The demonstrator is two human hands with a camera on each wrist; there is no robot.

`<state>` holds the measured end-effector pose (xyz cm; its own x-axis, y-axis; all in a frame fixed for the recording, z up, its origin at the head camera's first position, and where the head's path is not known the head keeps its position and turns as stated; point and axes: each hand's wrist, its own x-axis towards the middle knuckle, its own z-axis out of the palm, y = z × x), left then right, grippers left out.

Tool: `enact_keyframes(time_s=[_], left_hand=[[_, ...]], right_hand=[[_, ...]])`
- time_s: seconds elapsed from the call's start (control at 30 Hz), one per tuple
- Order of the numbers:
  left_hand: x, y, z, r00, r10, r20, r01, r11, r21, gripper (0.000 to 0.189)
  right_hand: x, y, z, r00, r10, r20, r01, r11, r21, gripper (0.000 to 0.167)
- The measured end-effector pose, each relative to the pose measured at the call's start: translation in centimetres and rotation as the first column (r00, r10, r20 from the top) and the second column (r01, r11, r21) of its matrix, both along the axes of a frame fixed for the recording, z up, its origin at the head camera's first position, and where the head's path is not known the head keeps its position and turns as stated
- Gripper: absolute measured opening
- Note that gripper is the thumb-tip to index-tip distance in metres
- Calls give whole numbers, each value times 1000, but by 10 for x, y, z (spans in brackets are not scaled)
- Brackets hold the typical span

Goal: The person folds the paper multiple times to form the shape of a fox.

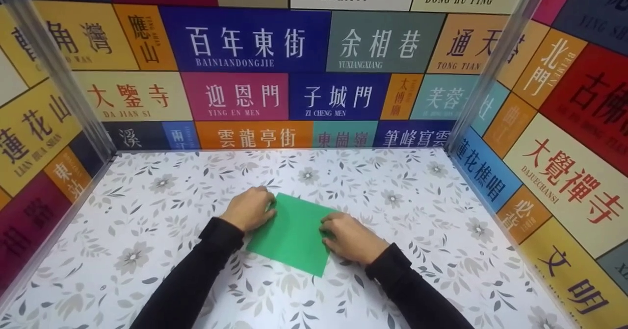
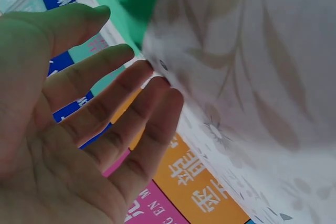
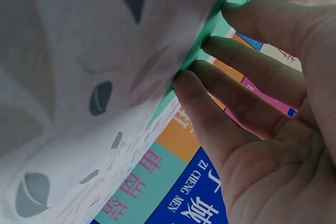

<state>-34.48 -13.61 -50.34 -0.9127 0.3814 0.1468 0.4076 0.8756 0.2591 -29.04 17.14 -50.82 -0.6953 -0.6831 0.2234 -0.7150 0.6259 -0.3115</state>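
Note:
A square sheet of green paper lies flat and slightly turned on the floral-patterned table. At its upper left corner is my left hand. In the left wrist view, that hand's fingers are loosely extended, tips down at the table by the paper's corner, with the thumb apart from them. My right hand is at the paper's right edge, fingertips touching it. The right wrist view shows the thumb and fingers of that hand gently bent, their tips along the green edge. Neither hand has its fingers curled round the sheet.
The white table carries a grey leaf and flower print. Upright panels with coloured blocks of printed characters enclose it at the back, left and right. Clear strips run up the two back corners.

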Motion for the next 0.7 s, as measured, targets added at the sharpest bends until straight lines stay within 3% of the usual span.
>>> enact_keyframes(time_s=[0.3,0.7], left_hand=[[-26,9,1,999,-20,-30,20,1000,10,20],[-35,15,-3,999,3,-50,-3,1000,16,23]], right_hand=[[0,0,0,1000,-21,14,21,1000,-6,21],[1,1,-1,999,6,-31,-7,1000,-13,21]])
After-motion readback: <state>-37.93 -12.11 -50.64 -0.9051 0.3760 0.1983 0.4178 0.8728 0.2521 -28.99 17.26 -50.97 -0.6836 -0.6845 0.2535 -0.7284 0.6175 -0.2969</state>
